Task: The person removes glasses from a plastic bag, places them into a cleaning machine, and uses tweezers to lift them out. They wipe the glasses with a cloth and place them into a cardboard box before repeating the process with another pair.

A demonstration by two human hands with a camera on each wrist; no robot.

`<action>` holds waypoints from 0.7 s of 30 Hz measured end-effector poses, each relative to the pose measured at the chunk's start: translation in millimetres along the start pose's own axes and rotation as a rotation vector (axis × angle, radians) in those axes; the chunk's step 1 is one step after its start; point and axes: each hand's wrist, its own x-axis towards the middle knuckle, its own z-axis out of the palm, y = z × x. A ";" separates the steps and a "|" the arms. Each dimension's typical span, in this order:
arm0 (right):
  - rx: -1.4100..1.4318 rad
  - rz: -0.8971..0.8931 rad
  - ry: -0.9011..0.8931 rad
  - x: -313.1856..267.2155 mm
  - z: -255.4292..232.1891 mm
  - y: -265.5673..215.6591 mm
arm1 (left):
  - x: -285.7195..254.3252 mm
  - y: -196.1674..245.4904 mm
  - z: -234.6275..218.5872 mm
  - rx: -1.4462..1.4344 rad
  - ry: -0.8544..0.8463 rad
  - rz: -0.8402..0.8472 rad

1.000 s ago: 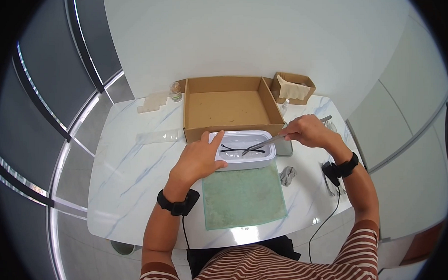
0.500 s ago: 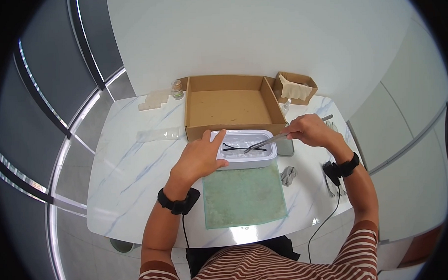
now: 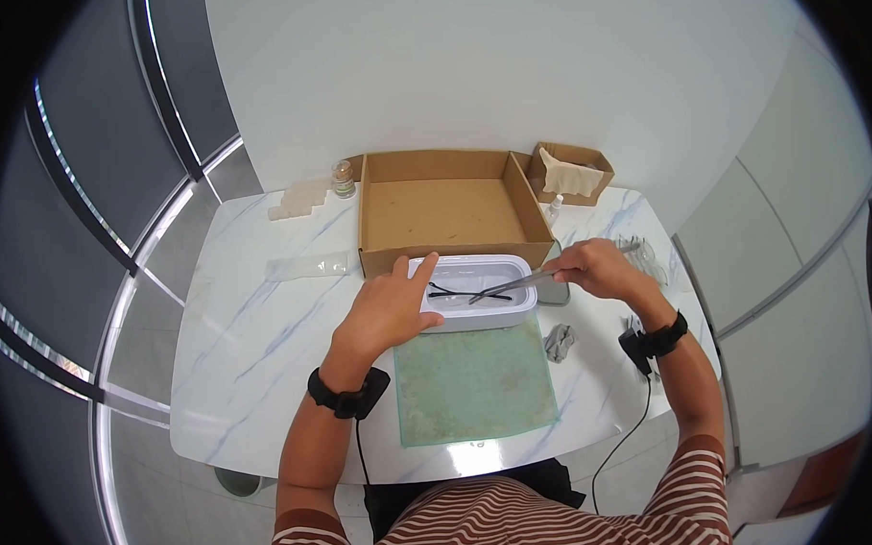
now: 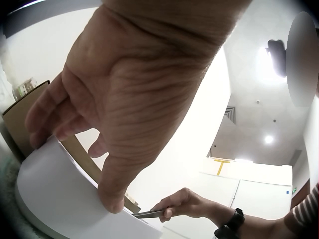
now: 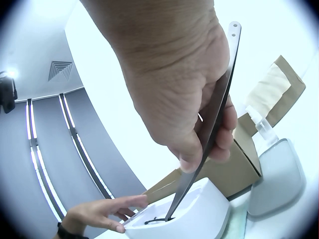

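A white oblong tub [image 3: 476, 322] sits at the table's middle, holding thin black eyeglasses [image 3: 444, 293] in what looks like water. My left hand [image 3: 384, 308] grips the tub's left end, fingers over the far rim and thumb at the near one. Long metal tweezers [image 3: 518, 282] are pinched in my right hand [image 3: 594, 269], above the tub's right end. Their tips reach down to the eyeglasses, as the right wrist view also shows. Under the tub's near side lies a green cloth [image 3: 474, 386].
A large open cardboard box [image 3: 443, 210] stands right behind the tub. To the right are a grey lid-like tray [image 3: 555, 293], a crumpled grey cloth [image 3: 559, 343], a spray bottle [image 3: 554, 209] and a small box [image 3: 596, 185]. A jar [image 3: 343, 180] and clear plastic sleeve [image 3: 311, 266] lie left.
My right hand has dropped slightly toward my body, and the tweezers slant lower across the tub. The left hand keeps its grip on the tub.
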 end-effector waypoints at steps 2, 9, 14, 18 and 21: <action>0.079 0.023 0.034 -9.5 5.9 -1.8 | 0.6 -0.1 0.2 -0.005 0.003 0.002; 0.154 0.080 0.199 -39.7 25.2 -3.6 | 2.9 -1.1 2.8 -0.049 0.050 -0.018; 0.303 0.146 0.351 -48.4 39.6 -14.5 | 3.4 -3.9 6.6 -0.030 0.058 -0.013; 0.424 0.201 0.414 -47.7 49.2 -20.6 | 3.7 -3.4 7.7 0.008 0.087 0.030; 0.513 0.204 0.456 -41.0 53.9 -28.9 | 2.1 -0.9 5.5 0.015 0.067 0.006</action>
